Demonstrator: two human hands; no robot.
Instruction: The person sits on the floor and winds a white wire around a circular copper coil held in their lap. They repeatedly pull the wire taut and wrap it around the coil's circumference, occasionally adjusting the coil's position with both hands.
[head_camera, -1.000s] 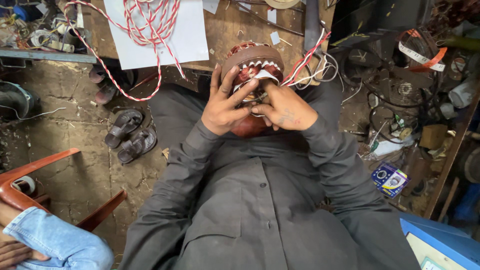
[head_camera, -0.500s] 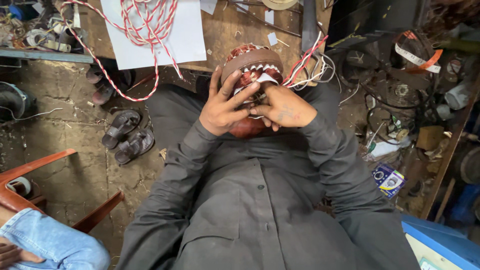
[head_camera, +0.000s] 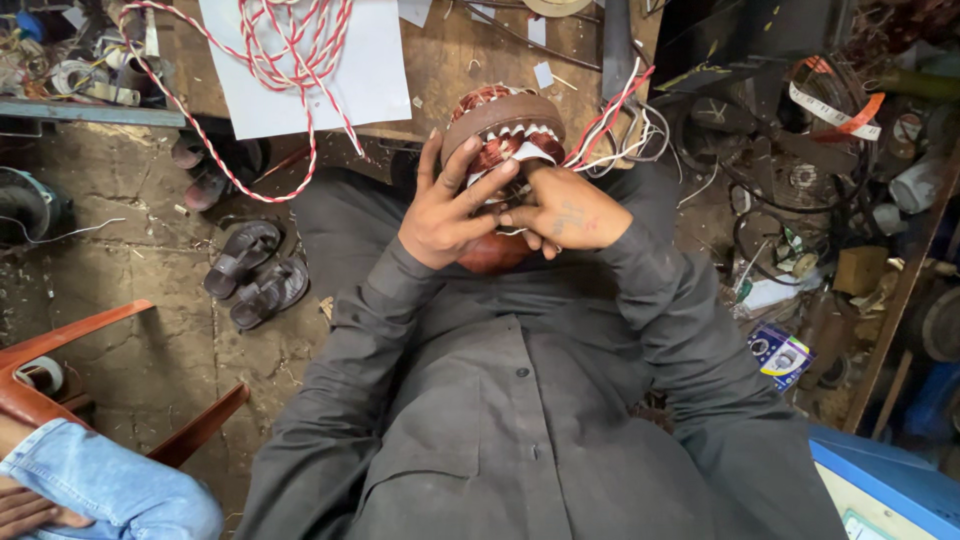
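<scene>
A round motor stator with copper windings and white slot paper rests on my lap against the wooden table edge. My left hand grips its left side, fingers spread over the rim and windings. My right hand presses on the lower right of the windings, fingertips pinched at a white strip of paper by the coil. Red and white leads run from the stator up to the right.
A wooden table holds a white sheet with twisted red-white wire. Sandals lie on the dirt floor at left. Another person's denim knee and a red chair sit lower left. Clutter of wires fills the right.
The hands and stator stay together in the same spot. The fingers shift slightly on the windings.
</scene>
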